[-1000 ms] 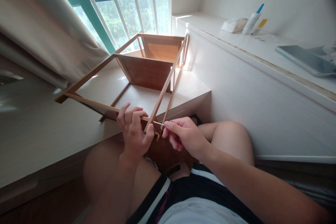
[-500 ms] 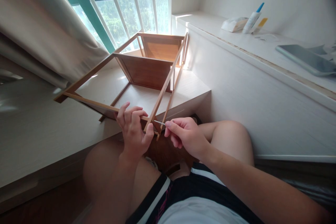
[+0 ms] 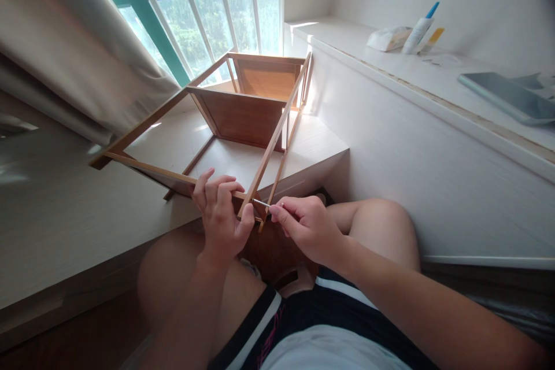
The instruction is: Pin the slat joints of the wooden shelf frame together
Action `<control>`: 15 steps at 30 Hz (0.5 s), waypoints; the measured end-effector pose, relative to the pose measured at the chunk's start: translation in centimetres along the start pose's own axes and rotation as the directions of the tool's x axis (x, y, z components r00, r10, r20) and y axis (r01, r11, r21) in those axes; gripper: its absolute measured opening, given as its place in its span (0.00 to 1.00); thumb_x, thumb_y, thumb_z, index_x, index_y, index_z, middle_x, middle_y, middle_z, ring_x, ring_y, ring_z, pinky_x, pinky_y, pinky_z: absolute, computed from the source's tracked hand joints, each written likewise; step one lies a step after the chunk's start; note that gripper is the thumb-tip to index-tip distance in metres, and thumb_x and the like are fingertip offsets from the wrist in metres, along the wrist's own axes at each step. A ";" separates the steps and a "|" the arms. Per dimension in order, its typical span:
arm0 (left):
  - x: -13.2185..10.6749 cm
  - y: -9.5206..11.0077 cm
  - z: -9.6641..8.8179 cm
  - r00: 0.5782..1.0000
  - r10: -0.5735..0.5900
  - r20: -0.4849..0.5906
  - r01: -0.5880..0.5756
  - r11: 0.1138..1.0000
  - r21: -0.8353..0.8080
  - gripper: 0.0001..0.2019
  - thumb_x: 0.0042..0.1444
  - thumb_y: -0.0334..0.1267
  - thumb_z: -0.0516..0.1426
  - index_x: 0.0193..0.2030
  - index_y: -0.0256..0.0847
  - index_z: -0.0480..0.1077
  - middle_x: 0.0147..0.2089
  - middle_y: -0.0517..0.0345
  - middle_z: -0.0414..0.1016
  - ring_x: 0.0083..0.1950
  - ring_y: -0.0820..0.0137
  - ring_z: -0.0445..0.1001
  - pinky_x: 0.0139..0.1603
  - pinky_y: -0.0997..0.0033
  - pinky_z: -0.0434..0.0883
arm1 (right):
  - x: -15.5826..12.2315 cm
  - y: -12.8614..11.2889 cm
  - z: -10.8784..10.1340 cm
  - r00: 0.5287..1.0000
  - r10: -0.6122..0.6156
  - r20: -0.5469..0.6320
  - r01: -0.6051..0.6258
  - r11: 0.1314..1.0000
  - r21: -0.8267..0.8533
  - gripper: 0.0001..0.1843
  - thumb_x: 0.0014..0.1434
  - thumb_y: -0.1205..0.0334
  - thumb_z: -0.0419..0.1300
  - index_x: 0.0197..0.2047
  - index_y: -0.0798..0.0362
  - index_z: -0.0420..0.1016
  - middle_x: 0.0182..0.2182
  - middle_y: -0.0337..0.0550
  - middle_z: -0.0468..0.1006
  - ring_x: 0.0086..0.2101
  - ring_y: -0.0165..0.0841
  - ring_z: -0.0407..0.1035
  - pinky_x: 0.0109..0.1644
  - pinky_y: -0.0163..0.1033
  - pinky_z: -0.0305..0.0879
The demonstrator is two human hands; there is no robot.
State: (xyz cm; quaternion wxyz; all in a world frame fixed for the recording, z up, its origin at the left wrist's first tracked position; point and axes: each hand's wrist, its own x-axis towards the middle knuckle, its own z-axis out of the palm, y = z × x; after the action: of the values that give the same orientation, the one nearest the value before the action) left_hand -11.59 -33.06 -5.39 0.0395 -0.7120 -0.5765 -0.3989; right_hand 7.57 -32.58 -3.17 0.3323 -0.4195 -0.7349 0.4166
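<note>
A brown wooden shelf frame with panels between its slim posts lies on its side on the pale ledge, its near end toward me. My left hand grips the near rail, fingers over the top edge and thumb against the corner by the post. In my right hand, thumb and fingers pinch a thin metal rod that looks like a hex key. Its tip meets the post near the corner joint. The gripped end is mostly covered by my fingers, and the fastener at the tip is too small to make out.
On the white counter at right stand a white tube with a blue nozzle, a yellow item, a white packet and a grey flat device. A curtain and barred window lie beyond the frame.
My right hand has rotated slightly and its fingers have curled in more around the tool. My left hand and the wooden frame have stayed in place.
</note>
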 end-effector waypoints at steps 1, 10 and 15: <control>0.0 0.0 0.0 1.000 0.003 -0.001 -0.003 1.000 0.004 0.09 0.55 0.40 0.53 0.41 0.42 0.64 0.51 0.46 0.68 0.69 0.50 0.52 0.68 0.46 0.52 | 0.0 0.0 -0.2 0.998 -0.055 -0.003 0.055 0.993 -0.104 0.20 0.69 0.54 0.51 0.27 0.54 0.70 0.21 0.37 0.71 0.24 0.26 0.63 0.31 0.33 0.54; 0.0 0.0 0.0 1.000 0.000 -0.005 0.000 1.000 0.006 0.09 0.54 0.40 0.53 0.42 0.43 0.64 0.52 0.46 0.68 0.69 0.50 0.52 0.67 0.45 0.52 | 0.1 0.4 -0.8 0.940 -0.324 0.104 0.330 0.793 -0.513 0.20 0.71 0.58 0.47 0.31 0.54 0.70 0.26 0.42 0.76 0.28 0.31 0.66 0.34 0.38 0.51; 0.0 0.0 0.0 1.000 0.005 -0.009 -0.005 1.000 0.002 0.09 0.54 0.40 0.54 0.41 0.43 0.64 0.52 0.46 0.68 0.69 0.50 0.52 0.67 0.46 0.52 | 0.2 0.9 -0.8 0.914 -0.391 0.106 0.382 0.748 -0.543 0.19 0.72 0.58 0.48 0.32 0.54 0.71 0.26 0.40 0.75 0.28 0.30 0.66 0.34 0.39 0.49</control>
State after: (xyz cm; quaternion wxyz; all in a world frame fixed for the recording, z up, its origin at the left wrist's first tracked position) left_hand -11.59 -33.03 -5.42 0.0438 -0.7116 -0.5750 -0.4014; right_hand 8.51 -31.90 -3.57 0.2811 -0.3392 -0.8916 0.1053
